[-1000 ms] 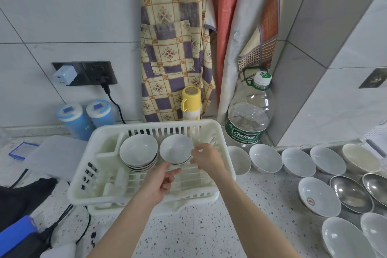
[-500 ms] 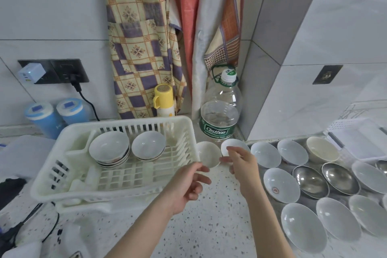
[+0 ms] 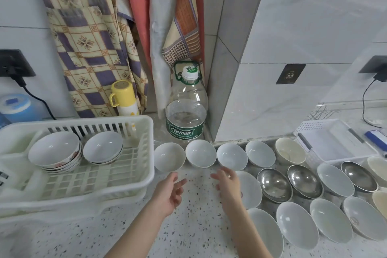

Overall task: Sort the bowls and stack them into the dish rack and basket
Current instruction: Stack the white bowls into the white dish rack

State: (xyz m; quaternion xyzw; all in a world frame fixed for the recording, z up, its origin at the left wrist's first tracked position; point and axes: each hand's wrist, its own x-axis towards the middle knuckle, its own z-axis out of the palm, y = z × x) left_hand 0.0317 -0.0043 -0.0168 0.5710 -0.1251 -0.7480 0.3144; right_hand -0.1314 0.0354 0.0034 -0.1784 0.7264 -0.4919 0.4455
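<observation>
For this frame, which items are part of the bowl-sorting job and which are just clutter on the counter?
Job items: dish rack; two bowl stacks in it; loose white bowls; steel bowls; white basket; left hand and right hand, both empty.

Lying about: water bottle; yellow flask; hanging cloths; blue containers.

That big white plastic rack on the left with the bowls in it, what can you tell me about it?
The dish rack is a white plastic basket with slotted walls and a grid floor, sitting level on the speckled counter, seemingly on a matching white tray. Inside, toward the back, stand two piles of bowls: a taller stack on the left, with reddish markings on the outsides, and a shorter white stack beside it. The front part holds no bowls. Neither hand touches it.
</observation>
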